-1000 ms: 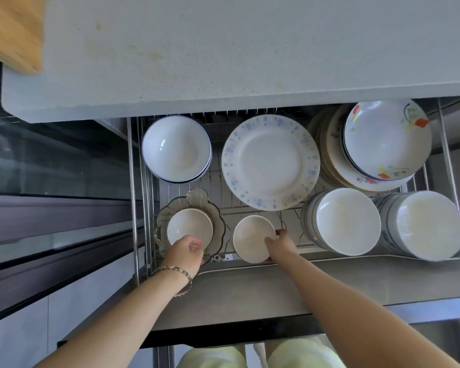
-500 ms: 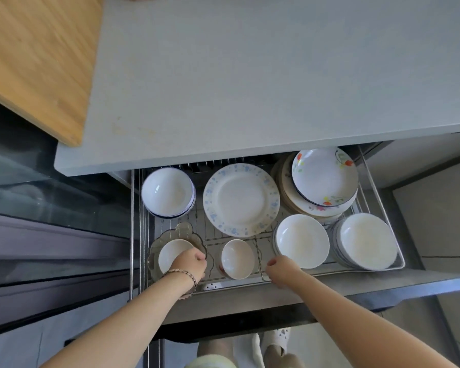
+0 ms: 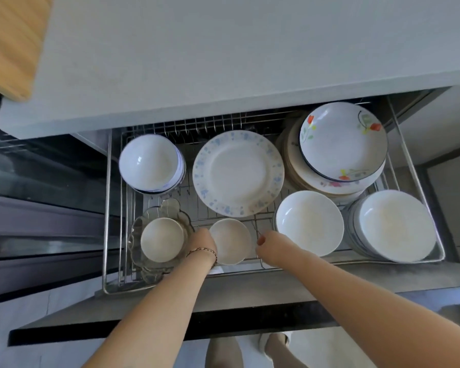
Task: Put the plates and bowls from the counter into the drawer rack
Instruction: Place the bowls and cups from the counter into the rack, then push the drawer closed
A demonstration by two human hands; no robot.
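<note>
Reaching into the drawer rack, I had my left hand curled at nine o'clock of the small bowl, touching its rim; right hand loosely closed at three o'clock, apart; whether either grip pinched anything, I could not tell.

head view, steeply downward, close over drawer rack

The left hand's fingers are hidden behind its own back. The small bowl's left rim is covered by that hand. The cutting board is cut off at the left edge.
</note>
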